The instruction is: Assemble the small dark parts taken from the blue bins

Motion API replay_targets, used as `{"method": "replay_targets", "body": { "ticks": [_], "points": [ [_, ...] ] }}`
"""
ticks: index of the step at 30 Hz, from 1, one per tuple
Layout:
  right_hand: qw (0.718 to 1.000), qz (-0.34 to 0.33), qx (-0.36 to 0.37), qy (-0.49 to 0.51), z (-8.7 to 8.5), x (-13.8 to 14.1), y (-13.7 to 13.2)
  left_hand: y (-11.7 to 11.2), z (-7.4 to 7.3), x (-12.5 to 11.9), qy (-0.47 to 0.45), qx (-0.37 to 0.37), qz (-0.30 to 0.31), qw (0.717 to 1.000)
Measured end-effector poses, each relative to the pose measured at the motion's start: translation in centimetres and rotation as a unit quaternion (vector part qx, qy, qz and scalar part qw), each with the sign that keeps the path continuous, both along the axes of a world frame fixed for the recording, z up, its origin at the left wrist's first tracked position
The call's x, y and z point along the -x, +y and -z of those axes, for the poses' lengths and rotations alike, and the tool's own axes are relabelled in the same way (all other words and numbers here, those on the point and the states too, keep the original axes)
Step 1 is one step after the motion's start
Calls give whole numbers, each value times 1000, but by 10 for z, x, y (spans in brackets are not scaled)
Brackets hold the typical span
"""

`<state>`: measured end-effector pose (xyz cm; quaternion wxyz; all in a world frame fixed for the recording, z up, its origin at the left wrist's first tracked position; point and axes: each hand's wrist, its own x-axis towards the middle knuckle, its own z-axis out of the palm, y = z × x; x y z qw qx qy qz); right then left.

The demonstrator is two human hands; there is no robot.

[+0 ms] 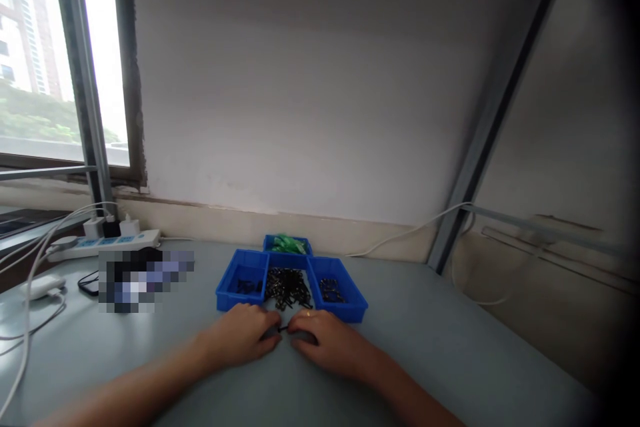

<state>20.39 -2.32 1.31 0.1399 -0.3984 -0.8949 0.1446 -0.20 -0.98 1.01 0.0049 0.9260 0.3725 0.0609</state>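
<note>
My left hand (246, 335) and my right hand (327, 340) face each other low over the table, fingertips bent in and pinched. Between them shows a small thin dark piece (283, 329), gripped from both sides; its kind is too small to make out. Just beyond the fingers lies a pile of small dark metal parts (287, 287). Left of the pile, a blue bin (226, 280) holds some dark pieces. The blue bin (354, 299) on the right contains small shiny metal parts (331, 289).
Behind the pile, another blue bin (267, 245) holds green plastic packaging (287, 244). A white power strip (107, 245) with plugged-in chargers and loose cables lies at the left, near a blurred-out item (145, 278). Grey metal posts (493, 123) frame the table by the wall.
</note>
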Motion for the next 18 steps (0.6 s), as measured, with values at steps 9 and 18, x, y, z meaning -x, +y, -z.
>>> {"method": "replay_targets", "body": {
  "ticks": [9,18],
  "points": [
    [1000,-9,-4,9,0,-1,0,4,5,0,-14,1,4,1000],
    [998,-51,10,25,-5,2,-6,2,-3,-1,-110,22,13,994]
  ]
}}
